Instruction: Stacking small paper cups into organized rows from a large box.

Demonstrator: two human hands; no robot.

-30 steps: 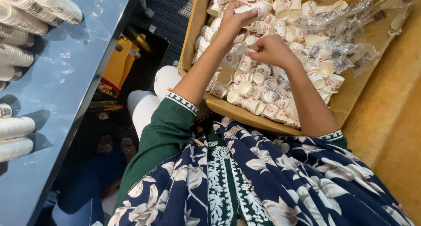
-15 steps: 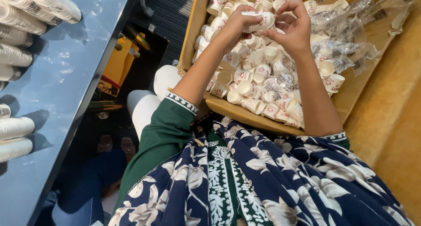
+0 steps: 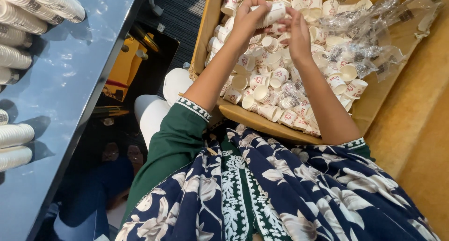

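Note:
A cardboard box (image 3: 234, 113) on my lap is full of several small white paper cups (image 3: 262, 93) with red print. My left hand (image 3: 248, 18) is raised over the box and grips a short stack of nested paper cups (image 3: 273, 12). My right hand (image 3: 297, 32) is just to the right of that stack, fingers at its open end; whether it holds a cup is hidden. Both forearms reach out of green sleeves with white trim.
Crumpled clear plastic wrap (image 3: 374, 30) lies over the cups at the box's right. A glossy blue table (image 3: 70, 82) on the left carries long lying stacks of cups (image 3: 51, 2). A tan cushion (image 3: 416, 142) is at the right. Dark carpet lies beyond the box.
My hands rose from among the loose cups to above the box. The left hand now holds a short stack, and the right hand has moved in beside it.

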